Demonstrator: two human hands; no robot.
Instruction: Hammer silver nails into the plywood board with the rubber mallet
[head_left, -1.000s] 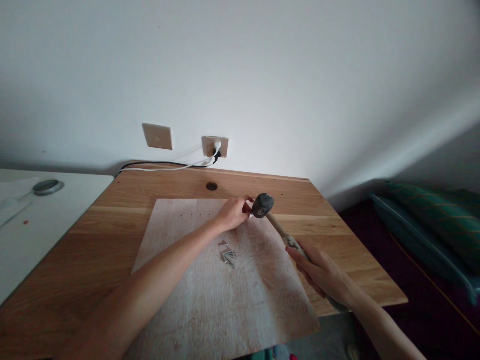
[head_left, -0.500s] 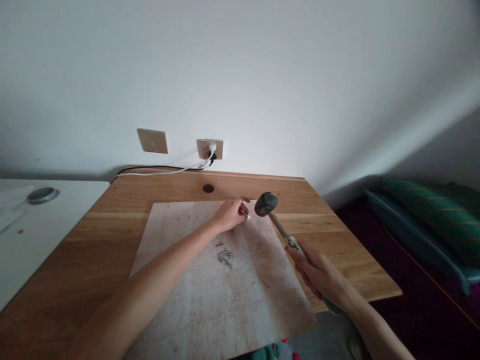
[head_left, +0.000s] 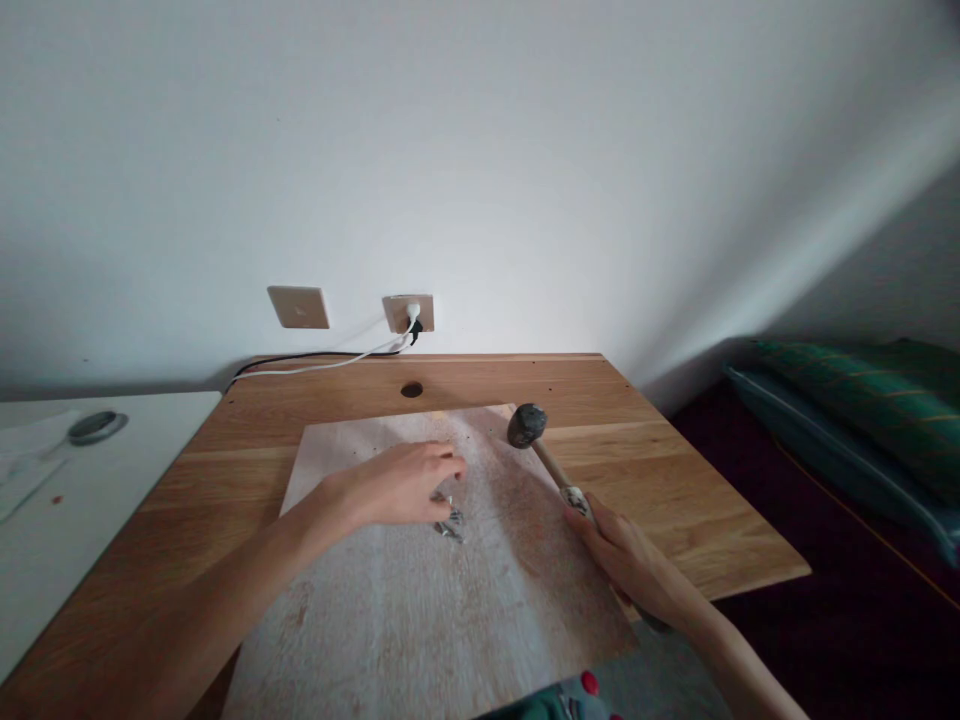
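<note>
My right hand [head_left: 626, 555] is closed round the handle of a mallet [head_left: 528, 426]. The mallet's dark, rounded head is raised near the far right corner of a pale wooden board [head_left: 390, 620]. Over the middle of the board hovers my left hand [head_left: 409, 483], its thumb and fingers apart, reaching down at a small pile of slim metal nails or screws [head_left: 451, 528]. The fingers partly cover the pile, and whether they touch it I cannot tell. A few small dark marks show along the board's far side.
Under the board is a wooden desk [head_left: 720, 520] with a round cable hole [head_left: 411, 389]. Behind it, cables run to a wall socket [head_left: 409, 313]. A white table [head_left: 112, 500] with a round grey object [head_left: 97, 428] stands left. Green bedding [head_left: 840, 400] lies at right.
My left hand has moved back from the board's far right corner, where it pinched something small and whitish, to the metal pile, fingers spreading. The mallet stays in my right hand. The view has shifted slightly.
</note>
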